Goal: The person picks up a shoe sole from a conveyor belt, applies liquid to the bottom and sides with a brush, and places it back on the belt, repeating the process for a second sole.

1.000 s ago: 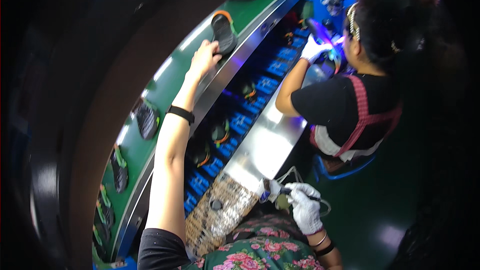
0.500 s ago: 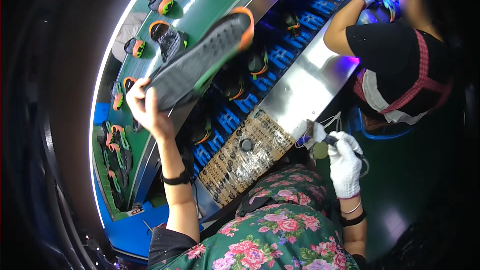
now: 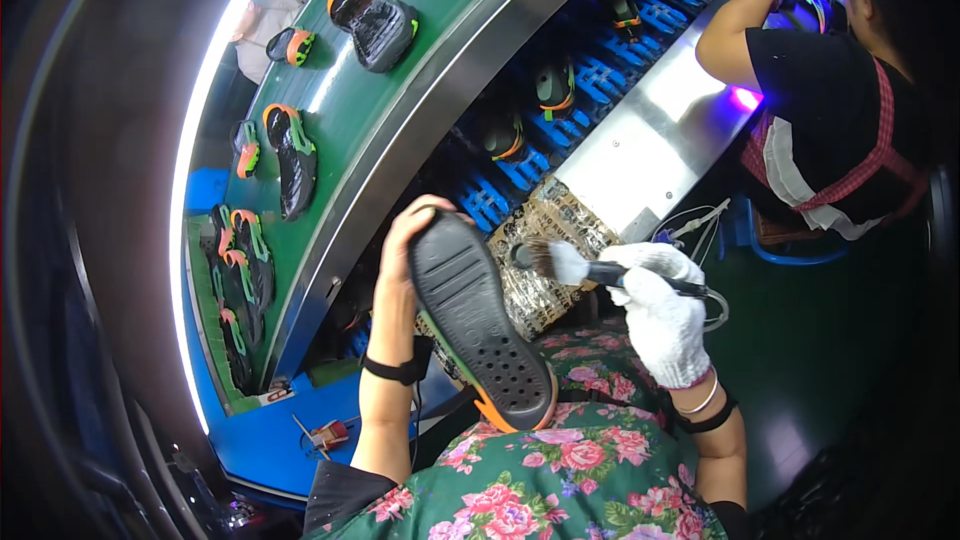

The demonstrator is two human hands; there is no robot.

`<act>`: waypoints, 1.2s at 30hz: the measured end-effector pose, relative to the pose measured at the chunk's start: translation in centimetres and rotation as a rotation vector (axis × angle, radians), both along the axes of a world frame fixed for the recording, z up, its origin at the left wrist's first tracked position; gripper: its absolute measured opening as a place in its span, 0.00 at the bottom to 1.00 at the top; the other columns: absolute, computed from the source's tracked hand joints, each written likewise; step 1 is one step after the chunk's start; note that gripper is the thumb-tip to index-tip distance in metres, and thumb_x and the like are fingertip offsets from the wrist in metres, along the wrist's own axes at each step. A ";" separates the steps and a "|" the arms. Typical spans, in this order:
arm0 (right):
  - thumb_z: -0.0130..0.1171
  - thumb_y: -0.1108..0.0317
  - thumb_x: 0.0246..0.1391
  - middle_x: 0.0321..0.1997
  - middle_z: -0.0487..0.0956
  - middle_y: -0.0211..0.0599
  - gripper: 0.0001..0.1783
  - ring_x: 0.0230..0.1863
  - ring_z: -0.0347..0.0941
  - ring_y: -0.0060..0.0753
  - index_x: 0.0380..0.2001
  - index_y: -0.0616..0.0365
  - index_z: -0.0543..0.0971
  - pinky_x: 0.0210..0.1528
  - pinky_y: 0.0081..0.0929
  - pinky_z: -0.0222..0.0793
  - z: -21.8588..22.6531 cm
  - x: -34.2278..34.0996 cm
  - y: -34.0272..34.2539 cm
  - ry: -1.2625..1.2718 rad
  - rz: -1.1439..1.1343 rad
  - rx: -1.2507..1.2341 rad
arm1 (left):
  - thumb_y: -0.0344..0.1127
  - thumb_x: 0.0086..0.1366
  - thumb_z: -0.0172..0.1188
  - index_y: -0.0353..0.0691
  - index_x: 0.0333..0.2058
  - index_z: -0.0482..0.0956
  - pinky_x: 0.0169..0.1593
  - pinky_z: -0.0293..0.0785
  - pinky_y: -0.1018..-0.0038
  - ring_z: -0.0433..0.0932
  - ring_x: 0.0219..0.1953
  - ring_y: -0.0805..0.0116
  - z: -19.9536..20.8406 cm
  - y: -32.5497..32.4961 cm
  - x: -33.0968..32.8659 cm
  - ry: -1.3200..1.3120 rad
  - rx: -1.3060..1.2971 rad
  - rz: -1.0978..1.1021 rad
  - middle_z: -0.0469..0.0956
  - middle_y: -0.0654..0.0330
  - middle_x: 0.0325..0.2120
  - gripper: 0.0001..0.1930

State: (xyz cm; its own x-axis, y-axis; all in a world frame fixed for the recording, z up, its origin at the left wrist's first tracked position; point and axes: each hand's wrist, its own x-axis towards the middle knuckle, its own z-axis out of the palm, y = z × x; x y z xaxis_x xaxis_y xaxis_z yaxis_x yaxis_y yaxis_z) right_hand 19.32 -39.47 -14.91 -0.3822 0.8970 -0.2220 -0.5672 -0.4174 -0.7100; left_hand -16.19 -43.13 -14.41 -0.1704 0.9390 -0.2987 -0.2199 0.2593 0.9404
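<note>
A black shoe sole (image 3: pixel 478 310) with an orange and green rim is held upright before my body, its grooved and dimpled face toward me. My bare left hand (image 3: pixel 400 245) grips its upper left edge, the fingers curled behind it. In my white-gloved right hand (image 3: pixel 660 308) is a flat paint brush (image 3: pixel 570 265) with a dark handle and brownish bristles. The bristles point left toward the sole, apart from it, in front of a taped cardboard sheet (image 3: pixel 555 215).
Several soles, one of them a black sole (image 3: pixel 295 175), lie on the curved green belt (image 3: pixel 400 90) at left. Alongside run blue holders (image 3: pixel 525 170) carrying more soles and a metal ledge (image 3: pixel 630 155). At far right a co-worker (image 3: pixel 820 90) sits. A blue surface (image 3: pixel 270 450) is at lower left.
My left hand has brought the sole down and right from over the belt and turned its toe-to-heel direction. My right hand has moved the brush up and left, toward the sole.
</note>
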 end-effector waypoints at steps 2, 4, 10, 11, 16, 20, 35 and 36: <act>0.62 0.80 0.59 0.46 0.88 0.40 0.11 0.41 0.83 0.24 0.45 0.65 0.86 0.44 0.22 0.79 1.6 -2.0 -1.5 0.090 0.041 -0.047 | 0.47 0.68 0.59 0.34 0.48 0.81 0.53 0.82 0.64 0.86 0.43 0.58 -2.4 -1.5 -1.0 -0.111 -0.070 -0.015 0.86 0.46 0.45 0.21; 0.63 0.79 0.60 0.47 0.88 0.41 0.11 0.43 0.83 0.25 0.45 0.65 0.86 0.45 0.23 0.79 2.7 -3.5 -2.6 0.085 0.088 -0.038 | 0.49 0.70 0.57 0.35 0.53 0.81 0.56 0.81 0.62 0.85 0.47 0.57 -3.8 -3.5 -0.7 -0.388 -0.058 0.159 0.85 0.50 0.49 0.24; 0.62 0.79 0.61 0.43 0.88 0.39 0.11 0.39 0.83 0.23 0.46 0.65 0.86 0.42 0.22 0.79 3.8 -6.6 -5.5 0.079 0.050 0.017 | 0.80 0.63 0.50 0.35 0.70 0.65 0.70 0.66 0.47 0.77 0.60 0.39 -4.5 -9.4 5.5 -1.323 -0.082 0.113 0.69 0.40 0.68 0.55; 0.62 0.79 0.61 0.43 0.88 0.39 0.11 0.39 0.83 0.23 0.46 0.65 0.86 0.42 0.22 0.79 3.7 -6.6 -5.7 0.077 0.049 0.016 | 0.86 0.59 0.48 0.35 0.72 0.62 0.70 0.66 0.45 0.77 0.60 0.34 -3.3 -10.0 6.8 -1.420 -0.097 0.093 0.65 0.37 0.70 0.61; 0.63 0.77 0.63 0.32 0.85 0.33 0.11 0.26 0.78 0.19 0.47 0.65 0.85 0.30 0.17 0.76 3.8 -6.4 -6.3 0.000 0.218 -0.028 | 0.94 0.52 0.36 0.33 0.69 0.65 0.65 0.73 0.45 0.80 0.54 0.35 -3.3 -13.2 8.5 -1.022 -0.281 -0.165 0.74 0.36 0.60 0.68; 0.68 0.78 0.60 0.32 0.86 0.33 0.13 0.29 0.80 0.18 0.49 0.64 0.85 0.33 0.18 0.79 2.7 -6.9 -6.7 -0.094 0.196 0.178 | 0.98 0.45 0.33 0.32 0.62 0.72 0.57 0.78 0.50 0.82 0.48 0.44 -4.9 -13.3 7.8 -1.142 -0.178 -0.127 0.80 0.41 0.51 0.71; 0.74 0.81 0.45 0.36 0.88 0.44 0.11 0.37 0.85 0.37 0.35 0.63 0.86 0.42 0.32 0.80 5.9 -8.1 -3.9 -0.564 -0.183 1.011 | 0.86 0.63 0.37 0.49 0.72 0.66 0.67 0.71 0.55 0.74 0.65 0.57 -1.2 -8.4 10.5 -0.967 0.025 0.150 0.72 0.57 0.67 0.53; 0.74 0.81 0.45 0.36 0.88 0.44 0.11 0.37 0.85 0.37 0.35 0.63 0.86 0.42 0.32 0.80 6.3 -8.2 -3.7 -0.564 -0.178 1.015 | 0.86 0.63 0.37 0.49 0.72 0.66 0.67 0.71 0.55 0.74 0.65 0.57 -1.1 -8.4 10.4 -0.970 0.029 0.153 0.72 0.57 0.67 0.53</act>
State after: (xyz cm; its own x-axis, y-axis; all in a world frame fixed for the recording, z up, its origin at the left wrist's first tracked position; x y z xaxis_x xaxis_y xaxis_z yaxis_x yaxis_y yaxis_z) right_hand 11.09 -43.12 -8.66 -0.3098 0.7908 0.5280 -0.0591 0.5382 -0.8408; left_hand -5.78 -51.55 -15.56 0.0161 0.9364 -0.3506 -0.9298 0.1430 0.3392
